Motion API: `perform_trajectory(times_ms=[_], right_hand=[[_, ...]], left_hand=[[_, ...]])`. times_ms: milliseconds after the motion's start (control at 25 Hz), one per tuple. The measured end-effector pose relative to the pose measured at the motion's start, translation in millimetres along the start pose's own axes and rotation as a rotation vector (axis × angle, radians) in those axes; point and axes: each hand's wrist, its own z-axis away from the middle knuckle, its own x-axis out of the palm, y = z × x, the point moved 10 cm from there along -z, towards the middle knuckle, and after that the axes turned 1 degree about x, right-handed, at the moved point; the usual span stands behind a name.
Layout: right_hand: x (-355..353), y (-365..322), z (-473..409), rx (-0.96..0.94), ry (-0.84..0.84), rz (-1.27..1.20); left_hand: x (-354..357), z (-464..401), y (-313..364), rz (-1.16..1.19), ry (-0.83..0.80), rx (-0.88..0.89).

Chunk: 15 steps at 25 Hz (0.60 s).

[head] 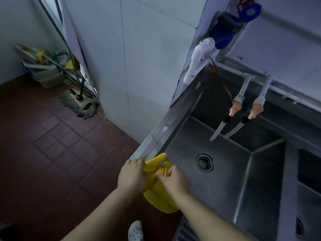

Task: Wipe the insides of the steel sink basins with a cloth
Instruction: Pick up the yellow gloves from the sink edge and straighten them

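Cloth [160,193], yellow, bunched at the sink basin's [225,180] near-left corner.
Your left hand [131,174] and right hand [173,180] both pinch its folds, fingers curled.

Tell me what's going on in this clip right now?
A person stands at the corner of a steel sink, holding a yellow cloth with both hands. The left hand grips its upper part at the sink's rim, and the right hand pinches the folds beside it. The cloth hangs over the front edge, bunched, not yet inside the basin. The basin's drain is uncovered, two taps hang above, and a mop leans by the wall.
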Motion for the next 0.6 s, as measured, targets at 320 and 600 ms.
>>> perform_trajectory(times_ms=[320,600], right_hand=[[-5,21,-2,0.137,0.032,-0.093],[-37,88,19,0.273,0.118,-0.525]], left_hand=[[23,-33,-6,0.077,-0.167,-0.174],[7,-29,45,0.239,-0.124,-0.027]])
